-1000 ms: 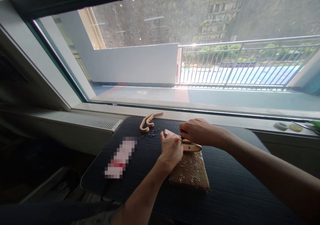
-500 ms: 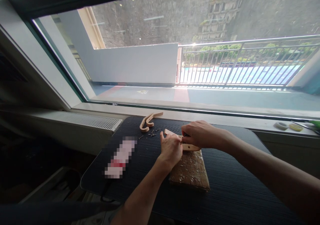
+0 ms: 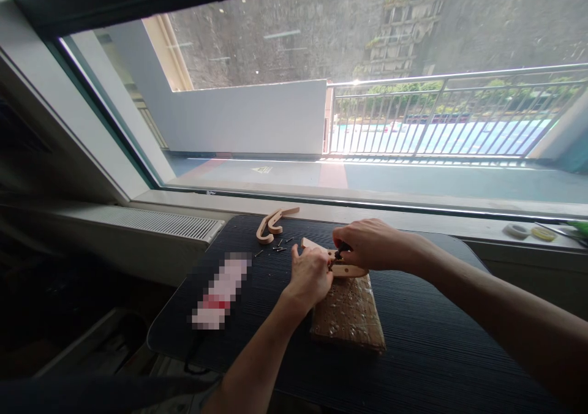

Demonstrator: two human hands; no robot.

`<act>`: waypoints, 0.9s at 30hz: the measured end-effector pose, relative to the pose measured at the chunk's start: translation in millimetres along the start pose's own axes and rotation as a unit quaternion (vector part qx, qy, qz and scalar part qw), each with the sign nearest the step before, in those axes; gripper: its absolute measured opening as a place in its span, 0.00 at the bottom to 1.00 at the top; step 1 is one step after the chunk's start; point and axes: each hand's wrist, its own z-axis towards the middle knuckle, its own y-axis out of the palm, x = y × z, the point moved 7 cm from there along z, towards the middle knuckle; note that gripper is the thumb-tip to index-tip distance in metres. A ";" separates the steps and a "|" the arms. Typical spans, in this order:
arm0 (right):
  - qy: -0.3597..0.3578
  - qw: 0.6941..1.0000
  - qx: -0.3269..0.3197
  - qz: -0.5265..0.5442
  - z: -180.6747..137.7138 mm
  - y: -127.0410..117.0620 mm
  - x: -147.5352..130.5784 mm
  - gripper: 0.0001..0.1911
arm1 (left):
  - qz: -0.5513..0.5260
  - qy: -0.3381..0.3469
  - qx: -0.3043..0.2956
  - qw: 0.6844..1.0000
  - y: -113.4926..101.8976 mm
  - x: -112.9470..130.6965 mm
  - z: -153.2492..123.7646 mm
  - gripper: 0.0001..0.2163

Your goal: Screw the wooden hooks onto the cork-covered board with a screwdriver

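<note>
The left hand [image 3: 309, 274] holds the left part of a pale, round-ended wooden piece [image 3: 351, 271] with a small hole, at the far end of a flat brown block wrapped in shiny clear film [image 3: 348, 316]. The right hand [image 3: 372, 243] is closed around a small dark tool [image 3: 341, 252], whose tip I cannot see. In my judgement, the left hand should press the wood firmly but remain beside the tool's path, while the right hand should guide it straight, with even pressure.
</note>
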 end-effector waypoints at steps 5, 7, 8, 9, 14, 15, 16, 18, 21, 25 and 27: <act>0.003 1.000 -0.002 0.000 0.3 0.3 2.1 0.10 | -0.007 -0.005 -0.008 1.000 0.9 -2.9 -1.2 0.06; 0.005 1.000 -0.004 -0.001 0.1 0.1 2.3 0.10 | -0.008 -0.005 -0.010 1.000 1.9 -3.4 -1.3 0.06; 0.005 1.000 -0.005 -0.002 0.0 -0.3 2.0 0.10 | -0.008 -0.005 -0.012 1.000 2.3 -3.5 -1.3 0.06; 0.005 1.000 -0.006 -0.003 -0.3 -0.7 1.6 0.10 | -0.008 -0.004 -0.012 1.000 2.6 -3.4 -1.2 0.05; 0.008 1.000 -0.011 -0.008 -0.5 -2.6 -0.4 0.11 | -0.006 0.000 -0.016 1.000 2.1 -2.1 -0.5 0.04; 0.010 1.000 -0.012 -0.009 -0.2 -2.5 -0.4 0.11 | -0.005 -0.001 -0.017 1.000 1.7 -1.6 -0.3 0.04; 0.011 1.000 -0.013 -0.009 0.1 -2.3 -0.4 0.11 | -0.004 -0.001 -0.018 1.000 1.2 -1.0 -0.1 0.04; 0.012 1.000 -0.013 -0.010 0.9 -1.8 -0.1 0.11 | -0.003 0.000 -0.020 1.000 0.1 0.5 0.0 0.04; 0.012 1.000 -0.010 -0.010 0.7 -1.3 0.3 0.11 | -0.007 0.002 -0.020 1.000 -2.5 1.5 -1.1 0.06; 0.013 1.000 -0.006 -0.004 -1.9 -1.4 1.4 0.11 | -0.022 0.006 -0.007 1.000 -7.7 -2.0 -4.4 0.08; 0.014 1.000 -0.005 0.000 -2.9 -1.8 1.4 0.11 | -0.033 0.017 0.003 0.999 -11.1 -4.3 -5.1 0.08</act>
